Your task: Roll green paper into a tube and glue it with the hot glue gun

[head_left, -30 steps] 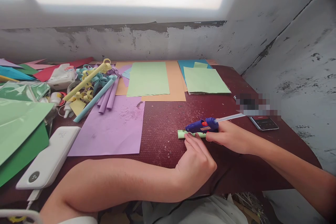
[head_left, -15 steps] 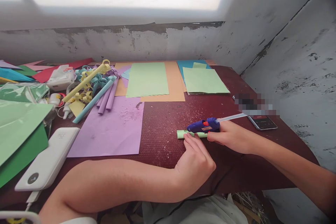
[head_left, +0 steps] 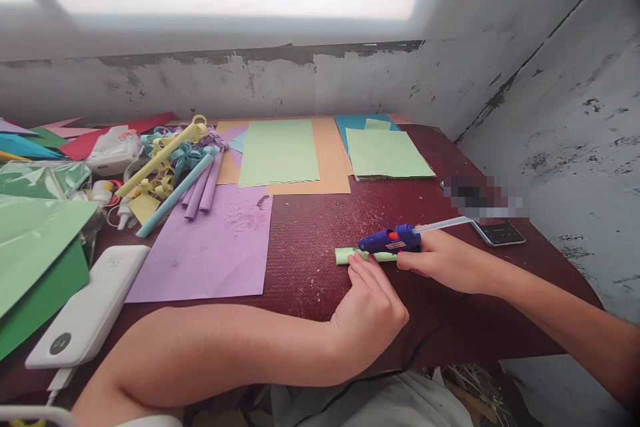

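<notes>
A light green paper roll lies sideways on the dark red table, partly hidden behind fingers and tool. My left hand holds it down, fingertips pressed together against its near side. Gripped in my right hand is a blue glue gun with a red part in its body. Its nozzle points left, at the top of the roll just above my left fingertips. From the gun's back end sticks out a long clear glue stick.
Left of my hands lies a purple sheet with several purple rolls on it. Light green sheets are stacked further back. A phone lies at the right, a white power bank at the left.
The glue gun's nozzle has slid slightly right along the green roll. My left hand stays on the roll, and the whole view has shifted a little.
</notes>
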`<state>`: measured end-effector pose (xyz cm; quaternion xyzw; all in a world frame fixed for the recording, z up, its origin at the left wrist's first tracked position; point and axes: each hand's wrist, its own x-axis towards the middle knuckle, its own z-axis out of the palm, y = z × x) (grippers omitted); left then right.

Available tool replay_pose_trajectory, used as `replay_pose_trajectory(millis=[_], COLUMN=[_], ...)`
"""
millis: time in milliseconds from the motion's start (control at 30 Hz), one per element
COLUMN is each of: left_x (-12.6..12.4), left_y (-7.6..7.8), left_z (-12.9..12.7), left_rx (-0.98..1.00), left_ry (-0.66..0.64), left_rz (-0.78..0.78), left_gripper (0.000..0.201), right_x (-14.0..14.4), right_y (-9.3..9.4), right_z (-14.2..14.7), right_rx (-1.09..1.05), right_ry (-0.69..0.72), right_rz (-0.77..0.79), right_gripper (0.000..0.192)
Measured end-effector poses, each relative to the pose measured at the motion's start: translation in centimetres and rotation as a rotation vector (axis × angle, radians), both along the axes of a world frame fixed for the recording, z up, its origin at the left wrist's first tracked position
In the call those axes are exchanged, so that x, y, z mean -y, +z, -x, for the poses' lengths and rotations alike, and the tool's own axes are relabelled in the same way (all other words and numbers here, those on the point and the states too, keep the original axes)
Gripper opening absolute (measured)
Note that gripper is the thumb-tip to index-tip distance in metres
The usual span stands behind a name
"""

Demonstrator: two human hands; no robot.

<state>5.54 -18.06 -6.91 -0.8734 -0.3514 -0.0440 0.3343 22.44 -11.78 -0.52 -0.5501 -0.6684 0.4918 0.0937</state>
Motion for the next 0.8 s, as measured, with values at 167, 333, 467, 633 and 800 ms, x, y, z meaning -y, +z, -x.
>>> replay_pose_trajectory(millis=[167, 333, 467, 633, 800], left_x=[0.0, 0.0, 0.0, -0.1, -0.1], left_y=[0.0, 0.1, 0.1, 0.1, 0.1], left_z=[0.0, 0.0, 0.0, 0.0, -0.1], left_rx=[-0.005, -0.020, -0.024, -0.040, -0.052], left_ry=[0.001, 0.003, -0.006, -0.002, -0.004], left_rz=[0.002, 0.008, 0.007, 0.011, 0.012], left_gripper=[0.044, 0.043, 0.043, 0.043, 0.043], right_x=[0.1, 0.2, 0.2, 0.3, 0.3], right_y=[0.3, 0.3, 0.2, 0.2, 0.1], right_z=[-0.1, -0.2, -0.6, -0.9, -1.1], right_rx=[0.006, 0.030, 0.036, 0.045, 0.033], right_ry=[-0.006, -0.021, -0.040, -0.043, -0.073], right_rz=[0.000, -0.023, -0.033, -0.034, -0.048], right_gripper=[0.044, 0.031, 0.018, 0.013, 0.013])
